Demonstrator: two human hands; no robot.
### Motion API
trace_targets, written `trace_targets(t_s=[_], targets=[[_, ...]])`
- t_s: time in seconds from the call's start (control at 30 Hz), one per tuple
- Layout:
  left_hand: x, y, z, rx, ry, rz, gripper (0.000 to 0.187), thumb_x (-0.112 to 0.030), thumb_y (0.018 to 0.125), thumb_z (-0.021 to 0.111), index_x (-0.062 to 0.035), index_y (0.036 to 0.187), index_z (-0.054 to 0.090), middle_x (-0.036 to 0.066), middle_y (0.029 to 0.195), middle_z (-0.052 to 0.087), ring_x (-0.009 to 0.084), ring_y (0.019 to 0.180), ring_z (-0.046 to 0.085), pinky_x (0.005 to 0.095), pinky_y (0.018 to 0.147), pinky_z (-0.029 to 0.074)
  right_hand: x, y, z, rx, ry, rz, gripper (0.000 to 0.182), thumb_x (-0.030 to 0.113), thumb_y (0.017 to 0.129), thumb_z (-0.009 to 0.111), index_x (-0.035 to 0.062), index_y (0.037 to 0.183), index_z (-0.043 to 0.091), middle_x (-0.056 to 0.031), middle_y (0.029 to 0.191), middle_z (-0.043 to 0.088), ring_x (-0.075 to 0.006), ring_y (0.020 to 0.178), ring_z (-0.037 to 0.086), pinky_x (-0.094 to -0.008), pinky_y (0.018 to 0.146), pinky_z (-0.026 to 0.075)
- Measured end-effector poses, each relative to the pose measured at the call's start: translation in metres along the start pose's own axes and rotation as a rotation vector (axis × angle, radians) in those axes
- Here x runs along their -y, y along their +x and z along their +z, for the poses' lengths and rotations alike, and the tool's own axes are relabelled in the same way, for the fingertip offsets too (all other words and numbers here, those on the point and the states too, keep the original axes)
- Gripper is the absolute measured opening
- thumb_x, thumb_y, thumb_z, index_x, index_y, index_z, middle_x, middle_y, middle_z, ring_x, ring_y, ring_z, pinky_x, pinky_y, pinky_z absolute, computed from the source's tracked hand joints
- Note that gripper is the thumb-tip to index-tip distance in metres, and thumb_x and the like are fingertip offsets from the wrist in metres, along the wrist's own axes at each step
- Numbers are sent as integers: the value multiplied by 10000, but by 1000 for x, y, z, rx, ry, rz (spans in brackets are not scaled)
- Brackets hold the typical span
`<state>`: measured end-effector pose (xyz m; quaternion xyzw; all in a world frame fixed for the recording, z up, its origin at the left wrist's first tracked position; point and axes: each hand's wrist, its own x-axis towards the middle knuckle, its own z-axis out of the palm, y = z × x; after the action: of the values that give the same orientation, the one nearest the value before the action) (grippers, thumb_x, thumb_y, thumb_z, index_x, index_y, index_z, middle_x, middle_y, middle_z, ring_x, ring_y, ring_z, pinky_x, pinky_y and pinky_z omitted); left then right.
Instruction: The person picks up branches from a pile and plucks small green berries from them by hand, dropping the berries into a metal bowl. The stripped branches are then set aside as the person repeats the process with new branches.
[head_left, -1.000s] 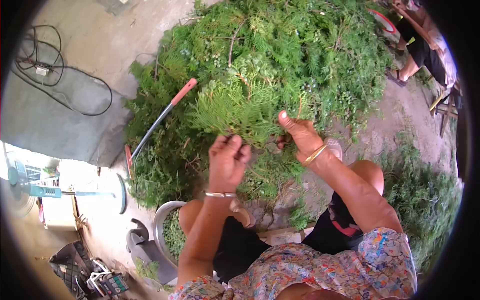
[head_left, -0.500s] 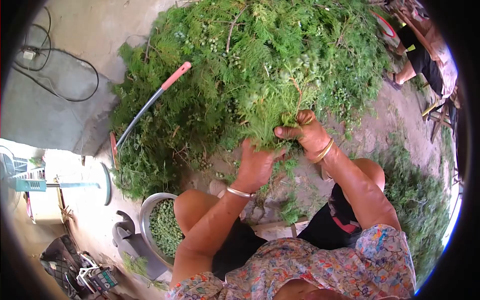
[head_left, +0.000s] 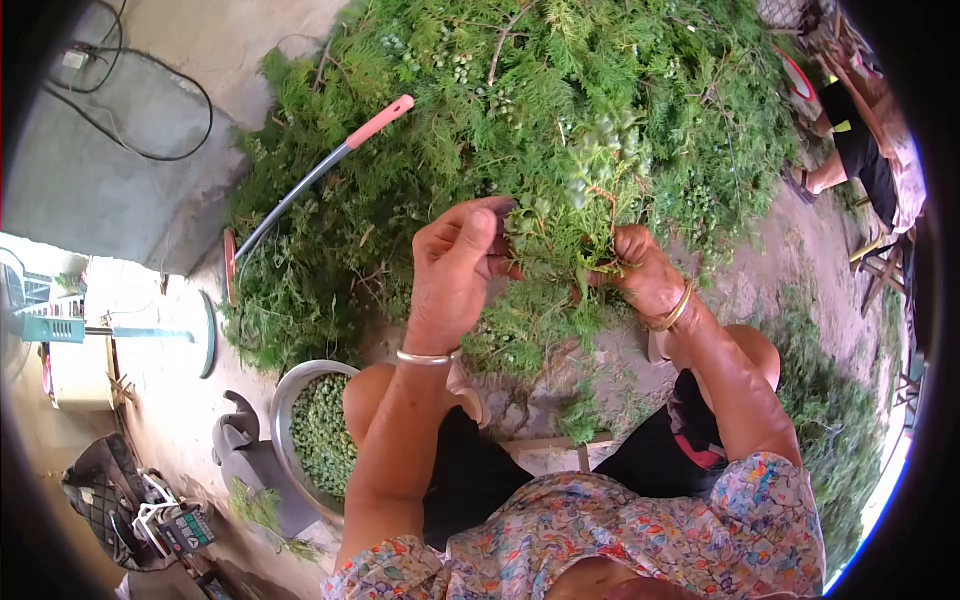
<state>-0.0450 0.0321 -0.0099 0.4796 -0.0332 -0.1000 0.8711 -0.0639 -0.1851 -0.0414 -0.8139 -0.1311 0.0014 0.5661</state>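
One hand, the right hand [head_left: 650,275], has its fingers closed around the stem [head_left: 613,212] of a green sprig [head_left: 560,235], at the sprig's near end. The left hand [head_left: 457,258] is just beside the sprig's left edge, thumb raised and fingers half curled (whether they pinch any foliage, I cannot tell). So the right hand is the nearer one. The sprig's long axis runs from that grip away from the body, pale, blurred cones [head_left: 602,150] at the far end, leafy greenery fanning toward the left hand. Beyond the sprig spreads a pile of cut branches [head_left: 440,150]; to the sprig's left, a pink-handled pole [head_left: 320,168] rests against the pile. Left of the sprig and nearer the body, a metal basin [head_left: 281,410] holds small green berries [head_left: 325,430]. Well to the sprig's right shows another person's leg [head_left: 828,174].
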Motion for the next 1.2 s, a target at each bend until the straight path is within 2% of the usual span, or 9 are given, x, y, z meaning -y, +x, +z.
trace_targets(t_s=[0.17,0.23,0.37,0.57,0.63,0.77,0.87,1.03,1.2], targets=[[-3,-4,7,37,309,50,267,-81,765,688,74,931,546,81,738,600,82,578,540,226,445,456,16,2,-1,118,20,53,199,42,669,743,22,671,545,-37,578,477,-127,574,387,-280,566,354],[-3,-3,6,8,414,-22,219,2,740,672,62,916,557,55,706,585,85,549,537,217,439,454,19,2,-1,179,205,206,164,32,695,712,21,844,645,-49,672,609,-103,629,478,-256,616,401],[-4,-4,7,-21,502,-35,187,23,735,661,59,887,558,44,647,562,79,480,509,204,410,420,19,3,1,206,113,169,202,5,694,701,21,889,651,-27,744,642,-74,676,510,-248,652,424],[-5,-4,1,0,569,5,125,23,762,628,57,862,560,37,629,551,73,454,485,206,408,402,28,2,-3,198,386,327,184,-55,714,659,-12,892,644,-24,797,651,-65,704,540,-234,602,445],[-5,-4,1,2,514,8,92,13,784,604,59,854,563,33,617,545,77,455,478,210,405,397,27,2,-8,237,599,429,171,-70,721,641,-12,881,648,-33,779,639,-62,685,539,-228,558,444],[-18,-1,-5,-66,472,-49,93,3,798,591,56,872,573,58,658,564,92,494,499,210,408,394,14,-3,-10,206,417,301,121,-94,692,578,14,733,614,-21,638,583,-82,540,534,-279,469,432],[-32,14,-35,-202,66,112,79,-27,832,557,38,870,578,115,718,593,117,553,536,235,423,416,28,-6,-20,185,371,360,193,-128,659,569,-9,794,636,-22,741,614,-69,635,529,-226,550,445],[-15,10,-37,-95,-321,-291,236,-212,881,540,15,880,606,203,845,595,179,618,553,234,460,434,8,-9,-29,218,302,246,235,-145,609,513,-15,766,630,-55,727,627,-84,641,546,-234,558,449],[-4,1,-17,80,44,-267,329,-281,862,584,42,922,604,126,742,611,117,523,505,207,382,364,23,-7,-36,320,76,188,222,-155,613,490,-39,752,619,-67,685,633,-96,634,556,-239,563,444]])
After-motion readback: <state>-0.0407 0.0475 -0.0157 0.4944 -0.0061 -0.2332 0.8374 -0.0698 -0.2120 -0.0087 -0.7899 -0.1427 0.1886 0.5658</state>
